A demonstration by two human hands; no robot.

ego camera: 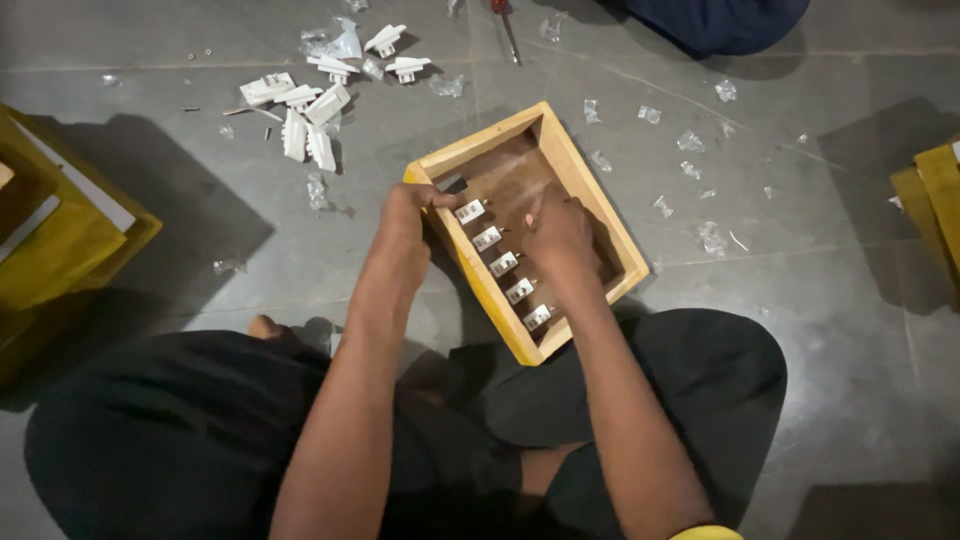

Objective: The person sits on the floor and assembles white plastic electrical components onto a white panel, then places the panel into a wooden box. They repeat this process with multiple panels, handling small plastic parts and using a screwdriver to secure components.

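A shallow wooden box (578, 178) lies tilted on the grey floor in front of my knees. Several small white switch parts (503, 264) sit in a row along its near-left side. My left hand (412, 215) grips the box's left wall near the top white part (470, 211), thumb reaching over the rim. Inside the box my right hand (560, 235) rests with fingers curled, a fingertip pointing at the wooden bottom; what it pinches is hidden.
A heap of white plastic parts (305, 115) lies on the floor at upper left. Clear plastic wrappers (690, 140) are scattered around. A screwdriver (505, 28) lies at the top. Yellow boxes stand at the left (60, 240) and right (935, 190) edges.
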